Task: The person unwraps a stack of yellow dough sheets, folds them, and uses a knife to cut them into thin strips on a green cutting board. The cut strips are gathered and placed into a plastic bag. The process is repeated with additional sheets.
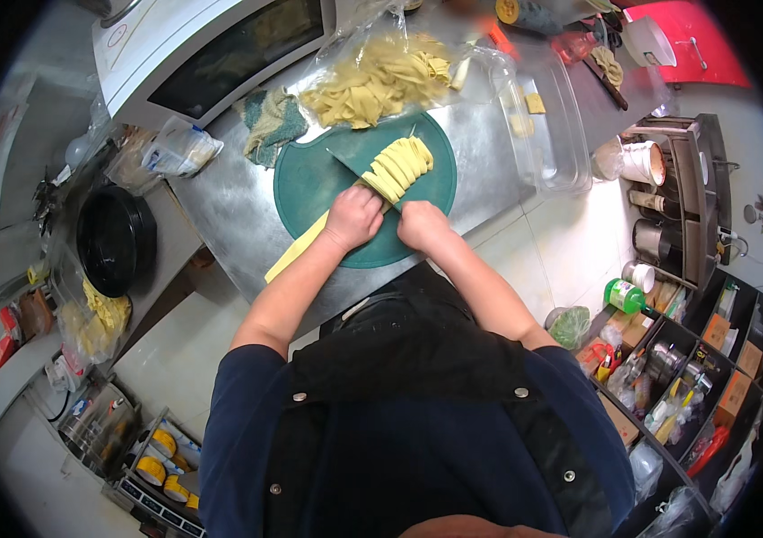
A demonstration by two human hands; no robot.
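My right hand (424, 225) grips the handle end of a kitchen knife. Its blade (349, 165) slants across a long, folded yellow sheet of dough-like food (299, 251). Just behind the blade, my left hand (354, 216) holds the sheet down with curled fingers close to the steel. Beyond the knife, cut yellow strips (403, 168) stand side by side in a row. All this lies on a round green cutting board (310, 188) on a steel table (220, 181). How deep the blade sits in the sheet is hidden.
Loose yellow strips (374, 87) lie in a clear plastic bag behind the board. A patterned towel (277, 128) is at its back left. To the right stands a clear plastic container (566, 158) with yellow pieces, near another knife (607, 84). A white appliance (152, 40) borders the left rear.
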